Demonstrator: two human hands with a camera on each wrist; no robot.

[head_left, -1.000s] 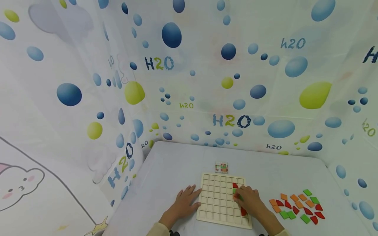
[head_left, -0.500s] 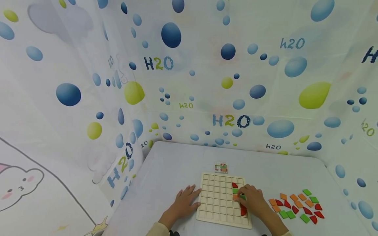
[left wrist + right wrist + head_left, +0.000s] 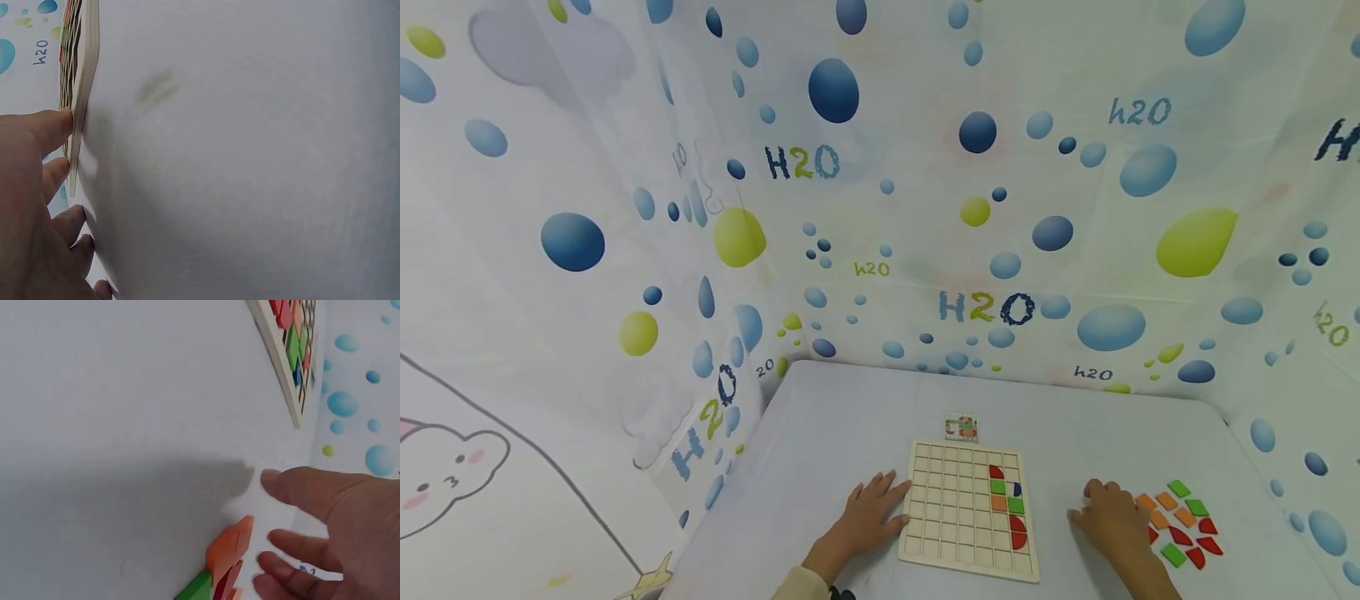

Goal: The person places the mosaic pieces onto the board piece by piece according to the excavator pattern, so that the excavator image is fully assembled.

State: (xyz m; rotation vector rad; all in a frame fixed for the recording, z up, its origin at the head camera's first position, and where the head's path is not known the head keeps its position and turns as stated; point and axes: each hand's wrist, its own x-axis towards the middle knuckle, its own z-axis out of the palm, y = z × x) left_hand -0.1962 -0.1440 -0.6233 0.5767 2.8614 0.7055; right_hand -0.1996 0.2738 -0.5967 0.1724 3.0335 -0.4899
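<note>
A pale wooden grid board [image 3: 951,504] lies on the white table. My left hand [image 3: 872,510] rests at its left edge, fingertips against the rim; in the left wrist view the thumb [image 3: 53,130] is on that rim. On the board's right side sit a blue tile [image 3: 1017,489], an orange tile [image 3: 998,502], and several red and green ones, including a green square [image 3: 1016,505]. My right hand [image 3: 1112,521] hovers over the left part of the loose tiles, hiding some. In the right wrist view its thumb and fingers are apart above orange tiles [image 3: 226,547], with nothing between them.
A small patterned card [image 3: 962,426] lies behind the board. Loose orange, green and red tiles, such as a green one [image 3: 1173,555], spread over the right side of the table. Printed white curtains [image 3: 925,233] hang behind and beside the table.
My right hand has let go of the green tile on the board and moved right to the loose tiles. The blue tile is now uncovered. The left hand has stayed put.
</note>
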